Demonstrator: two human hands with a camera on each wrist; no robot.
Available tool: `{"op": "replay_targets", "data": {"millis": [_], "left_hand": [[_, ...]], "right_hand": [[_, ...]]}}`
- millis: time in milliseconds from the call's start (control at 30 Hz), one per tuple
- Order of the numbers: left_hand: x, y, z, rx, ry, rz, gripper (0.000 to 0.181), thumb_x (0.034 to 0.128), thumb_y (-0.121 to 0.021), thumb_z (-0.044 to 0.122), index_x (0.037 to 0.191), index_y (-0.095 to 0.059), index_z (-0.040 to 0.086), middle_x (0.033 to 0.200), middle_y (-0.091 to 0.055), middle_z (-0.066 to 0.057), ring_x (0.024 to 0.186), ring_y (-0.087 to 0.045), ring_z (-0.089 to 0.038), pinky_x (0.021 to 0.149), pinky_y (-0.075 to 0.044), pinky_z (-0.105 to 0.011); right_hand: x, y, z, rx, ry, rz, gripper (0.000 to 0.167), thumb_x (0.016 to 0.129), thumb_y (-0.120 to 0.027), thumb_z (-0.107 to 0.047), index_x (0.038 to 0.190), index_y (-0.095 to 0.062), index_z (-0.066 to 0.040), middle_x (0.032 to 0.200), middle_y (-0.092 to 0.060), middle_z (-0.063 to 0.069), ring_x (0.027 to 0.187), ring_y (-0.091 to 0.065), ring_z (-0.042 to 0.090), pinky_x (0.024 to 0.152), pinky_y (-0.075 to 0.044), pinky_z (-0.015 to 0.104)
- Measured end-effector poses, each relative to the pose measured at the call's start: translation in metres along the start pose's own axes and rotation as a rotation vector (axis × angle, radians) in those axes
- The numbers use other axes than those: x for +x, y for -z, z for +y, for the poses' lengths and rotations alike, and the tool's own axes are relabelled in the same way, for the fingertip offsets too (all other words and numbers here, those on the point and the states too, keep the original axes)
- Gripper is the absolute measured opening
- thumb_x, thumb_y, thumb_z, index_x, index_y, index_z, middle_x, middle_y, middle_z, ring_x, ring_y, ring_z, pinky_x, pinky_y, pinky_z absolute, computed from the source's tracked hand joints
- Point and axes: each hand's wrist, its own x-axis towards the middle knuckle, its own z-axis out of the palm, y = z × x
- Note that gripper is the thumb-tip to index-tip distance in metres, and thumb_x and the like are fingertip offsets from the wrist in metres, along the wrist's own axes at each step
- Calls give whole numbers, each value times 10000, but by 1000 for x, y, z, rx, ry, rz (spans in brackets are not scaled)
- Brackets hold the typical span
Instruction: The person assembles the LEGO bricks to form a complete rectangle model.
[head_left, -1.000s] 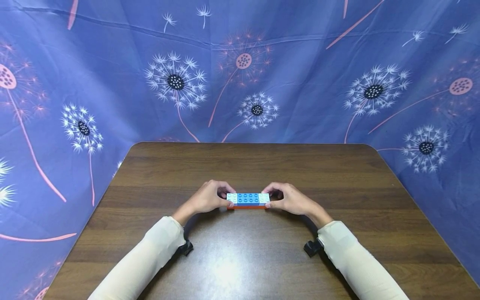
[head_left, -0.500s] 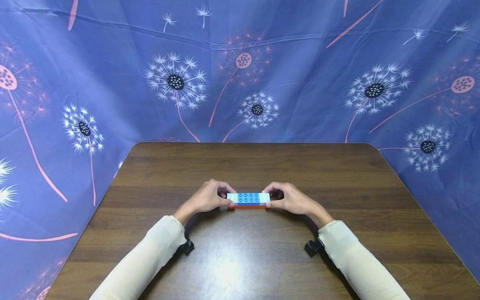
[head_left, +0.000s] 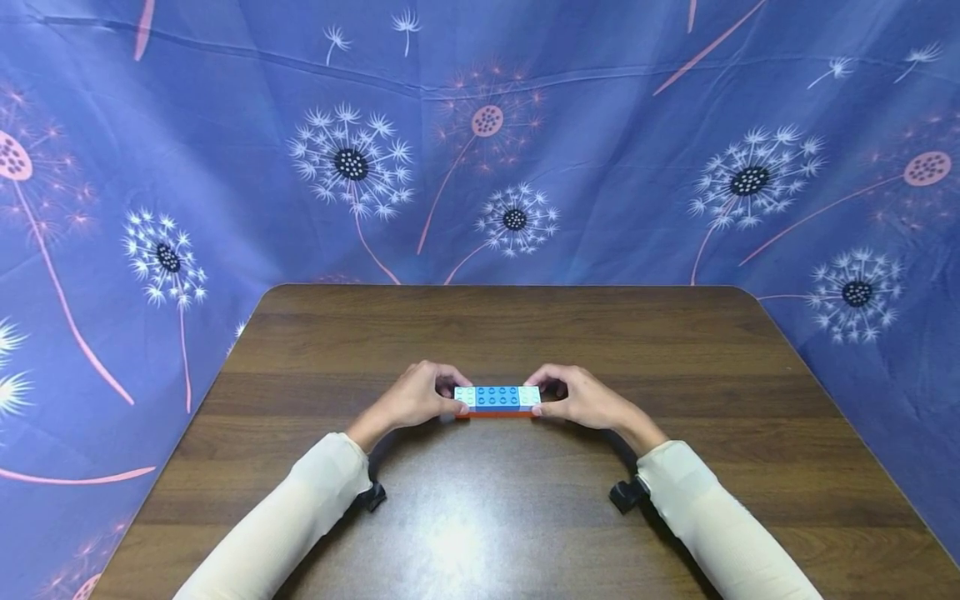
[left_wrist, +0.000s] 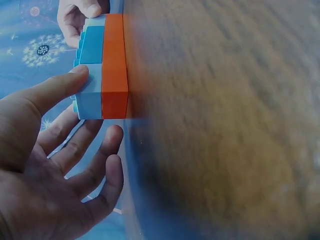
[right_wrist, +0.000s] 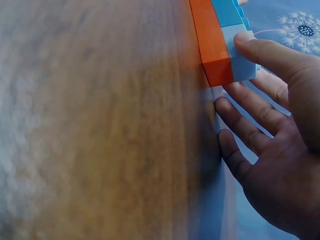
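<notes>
A long orange toy brick [head_left: 498, 415] lies on the table with a blue brick [head_left: 497, 397] over its middle and a pale white brick on each end. My left hand [head_left: 417, 395] pinches the left white brick [left_wrist: 90, 102], thumb on the near side and fingers on the far side. On the other end, my right hand [head_left: 587, 400] pinches the right white brick [right_wrist: 239, 62] the same way. The white and blue bricks sit flush in one row on the orange brick [right_wrist: 214, 47]. Fingertips behind the bricks are partly hidden.
The brown wooden table [head_left: 487, 333] extends around the hands, with a bright glare near its front. A blue cloth [head_left: 600, 125] printed with dandelions hangs behind and beside it. Black wrist camera mounts [head_left: 626, 496] sit under both sleeves.
</notes>
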Motion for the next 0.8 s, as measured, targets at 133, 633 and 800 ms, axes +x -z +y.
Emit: {"op": "replay_targets", "data": {"millis": [133,633,800], "left_hand": [[-1,-1,-3,17,-33,-4,286,837,-866,202,1104,-772,161,867,-731,54,795,-597,-81,716,-487,-248],[-12,1,-7,88,-136,40,383,778,-909,154,1127,-755,190,1038,-764,38,942,-701,-141,859,-566,-369],[-12,2,-4,90,-150,20,343,823,-867,119,1139,-747,179,1023,-762,25,945,-712,-160,862,-577,-383]], "right_hand": [[0,-2,1,-27,2,9,319,862,-847,-182,1146,-704,-208,1039,-707,-15,921,-621,196,753,-516,260],[-4,-1,-2,-121,116,48,424,859,-841,-136,1236,-678,-239,1108,-708,-60,969,-670,182,807,-540,294],[-6,0,-1,-98,111,33,398,887,-816,-140,1235,-679,-276,1122,-705,-70,975,-676,209,808,-560,316]]}}
